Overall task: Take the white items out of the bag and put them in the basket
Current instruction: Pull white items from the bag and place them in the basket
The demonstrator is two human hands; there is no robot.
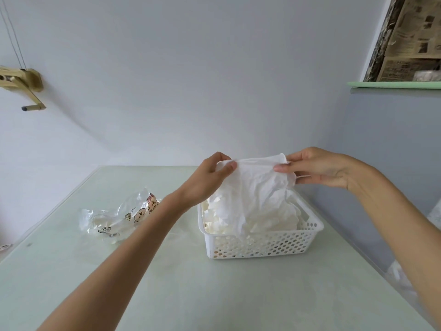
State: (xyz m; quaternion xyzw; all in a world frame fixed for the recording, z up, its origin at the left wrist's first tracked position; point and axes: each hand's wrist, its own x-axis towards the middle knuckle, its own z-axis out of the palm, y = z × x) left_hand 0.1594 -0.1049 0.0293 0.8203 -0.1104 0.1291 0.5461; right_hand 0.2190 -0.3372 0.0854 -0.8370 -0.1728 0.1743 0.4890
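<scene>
A: Hands?
B: Left hand and right hand each pinch a top corner of a white sheet, stretched between them above the basket.
A: Basket?
B: On the table, heaped with white pieces. Clear bag lies left, apart.

Single head-worn wide-angle view, facing forward and downward across the desk toward the wall; both forearms enter close from the bottom edge.
</scene>
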